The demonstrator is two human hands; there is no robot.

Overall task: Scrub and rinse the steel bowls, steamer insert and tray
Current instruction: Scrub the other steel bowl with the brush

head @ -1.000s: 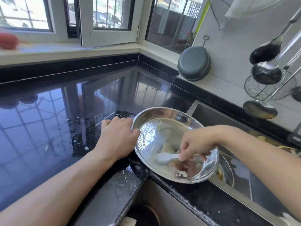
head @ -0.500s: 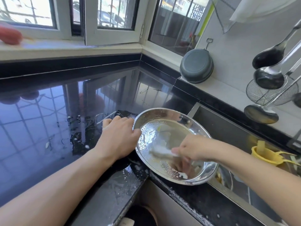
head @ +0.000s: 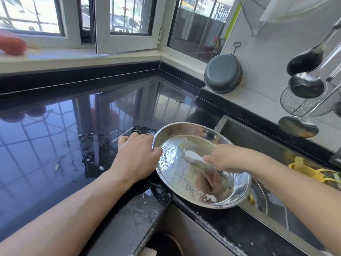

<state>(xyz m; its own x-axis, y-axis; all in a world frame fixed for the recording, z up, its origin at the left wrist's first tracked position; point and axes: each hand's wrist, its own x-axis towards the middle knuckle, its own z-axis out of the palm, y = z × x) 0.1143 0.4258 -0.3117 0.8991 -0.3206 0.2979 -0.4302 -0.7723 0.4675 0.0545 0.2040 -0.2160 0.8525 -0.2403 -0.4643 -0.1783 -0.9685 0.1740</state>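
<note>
Left hand (head: 136, 157) at frame centre, fingers curled over the left rim of the steel bowl (head: 201, 169), gripping it and holding it tilted on the black counter (head: 55, 145) edge, just left of the sink (head: 258, 141). Left forearm runs in from lower left. Right hand (head: 227, 159) reaches in from the right, inside the bowl, fingers pinching a white scrubber (head: 193, 157) pressed against the bowl's inner wall; suds and droplets on the wall. Right forearm crosses over the sink and hides part of it. Another steel piece sits low in the sink under the bowl's right edge, mostly hidden. Yellow plastic item (head: 310, 172) at right edge in the sink. Dark pan (head: 223, 73) leans on the wall, upper right; ladles (head: 306, 84) and a wire strainer (head: 302, 106) hang far right. Windows across the top. Wet specks on the counter left of the left hand.
</note>
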